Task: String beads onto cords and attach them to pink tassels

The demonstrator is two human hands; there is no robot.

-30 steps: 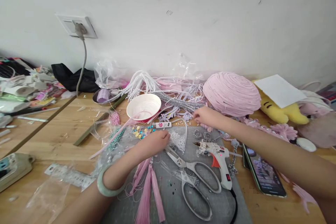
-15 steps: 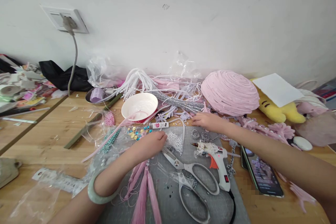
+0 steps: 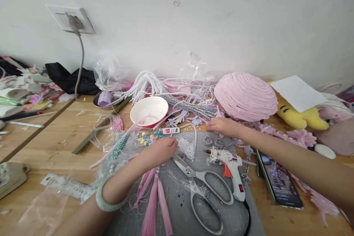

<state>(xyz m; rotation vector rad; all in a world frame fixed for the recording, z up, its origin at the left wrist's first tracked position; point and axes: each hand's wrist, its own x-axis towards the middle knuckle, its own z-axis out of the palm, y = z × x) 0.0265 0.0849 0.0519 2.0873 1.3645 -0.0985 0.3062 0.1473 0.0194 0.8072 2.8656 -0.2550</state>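
My left hand (image 3: 163,148) is closed, its fingertips pressed together beside a clear bag of white beads (image 3: 186,149); what it pinches, if anything, is hidden. My right hand (image 3: 224,127) reaches to the lower end of a bundle of silver glitter stems (image 3: 193,106). Its fingers are bunched and point down, and I cannot make out what lies between them. Large scissors (image 3: 190,172) lie partly spread on the grey mat (image 3: 177,214) below my left hand. A white glue gun (image 3: 233,171) with an orange trigger rests below my right hand. Pink tassels (image 3: 152,206) lie nearer to me.
A white bowl (image 3: 149,110) stands behind the left hand, with a small labelled tube (image 3: 170,130) in front. Behind the right hand is a pink wrapped dome (image 3: 245,96). A phone (image 3: 280,179) lies under the right forearm. A clear-packed strip (image 3: 68,186) is at left.
The view has shifted slightly, so the scene sits a little further right. Both hands stay in nearly the same places among the things.
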